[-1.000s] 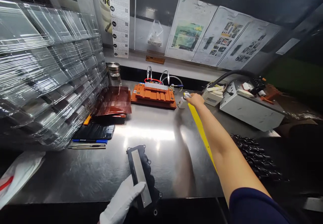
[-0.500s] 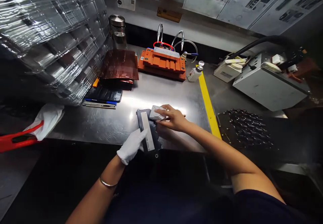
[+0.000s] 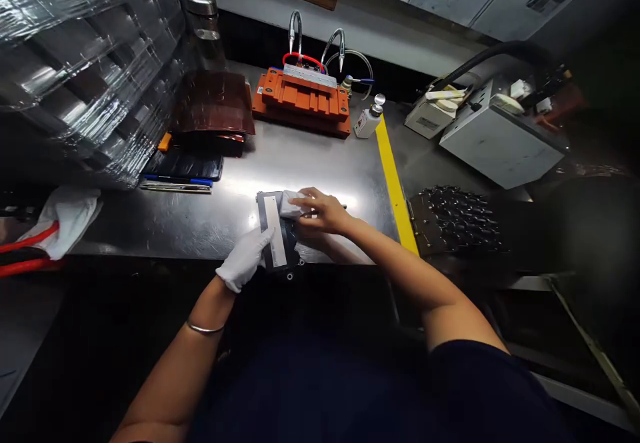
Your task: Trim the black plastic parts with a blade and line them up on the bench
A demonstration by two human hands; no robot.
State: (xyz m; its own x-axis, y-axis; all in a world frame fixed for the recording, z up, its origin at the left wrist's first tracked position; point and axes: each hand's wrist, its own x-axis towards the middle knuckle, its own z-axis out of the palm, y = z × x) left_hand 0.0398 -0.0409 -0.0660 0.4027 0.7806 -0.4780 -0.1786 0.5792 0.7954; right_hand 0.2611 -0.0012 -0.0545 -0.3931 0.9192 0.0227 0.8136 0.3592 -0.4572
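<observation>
My left hand point(image 3: 245, 256), in a white glove, grips the lower left side of a dark flat part point(image 3: 286, 240). A long pale strip point(image 3: 275, 230) runs down the part's face, and small rings stick out at its lower right corner. My bare right hand point(image 3: 325, 212) pinches a folded white wipe point(image 3: 291, 204) against the part's upper right edge. A thin dark tool also lies in that hand; its end pokes out behind the fingers, and its kind is unclear. The part rests at the front edge of the metal bench point(image 3: 165, 230).
Behind stands an orange fixture point(image 3: 305, 100) with hoses, beside a white pump bottle point(image 3: 369, 118). Brown sheets point(image 3: 213, 103) and pens point(image 3: 177, 184) lie left, near plastic-wrapped stacks point(image 3: 90, 83). Right of the yellow tape point(image 3: 393, 180) are a black studded tray point(image 3: 455, 220) and a white box-shaped device point(image 3: 500, 140).
The whole view has shifted, so the bench and hands appear higher and further left. Both hands keep their holds on the part and the wipe.
</observation>
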